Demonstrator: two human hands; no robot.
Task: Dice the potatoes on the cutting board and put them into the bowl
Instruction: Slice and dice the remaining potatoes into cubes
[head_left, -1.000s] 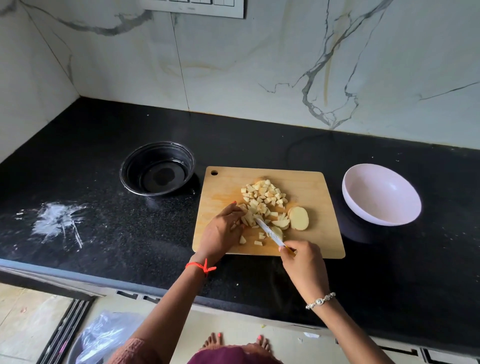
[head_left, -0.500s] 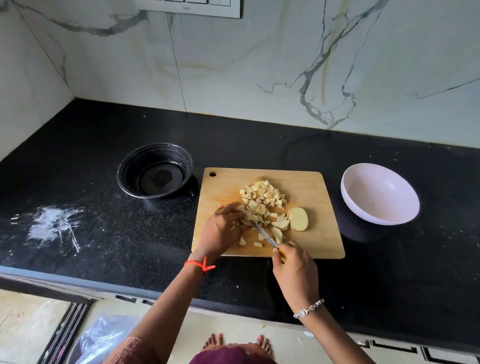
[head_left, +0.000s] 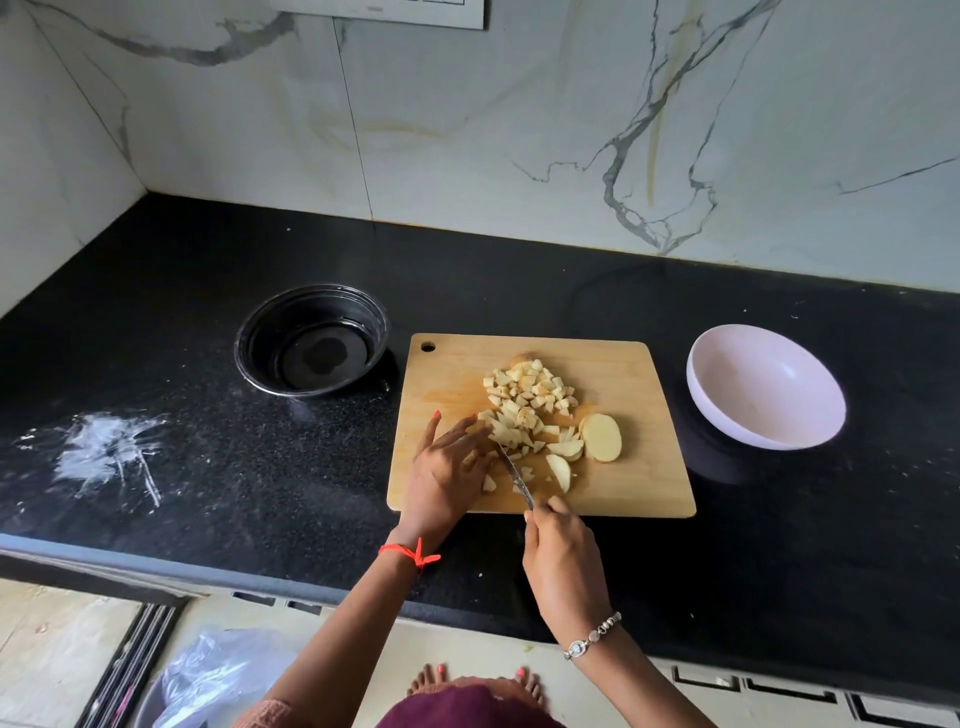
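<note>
A wooden cutting board (head_left: 639, 374) lies on the black counter. On it sits a heap of diced potato (head_left: 527, 395), with a round potato slice (head_left: 602, 437) and a few wedges to its right. My left hand (head_left: 449, 467) rests on the board's left part, fingers spread over small potato pieces. My right hand (head_left: 563, 558) grips the handle of a small knife (head_left: 514, 475), whose blade runs up-left and meets the pieces beside my left fingers. The empty pale pink bowl (head_left: 766, 387) stands to the right of the board.
An empty black round container (head_left: 311, 340) sits left of the board. White powder smears (head_left: 106, 452) mark the counter at far left. Marble walls close the back and left sides. The counter's front edge runs just below my wrists.
My right hand has drawn back toward the board's front edge and the knife blade has swung more upright. My left hand's fingers have spread flatter over the pieces.
</note>
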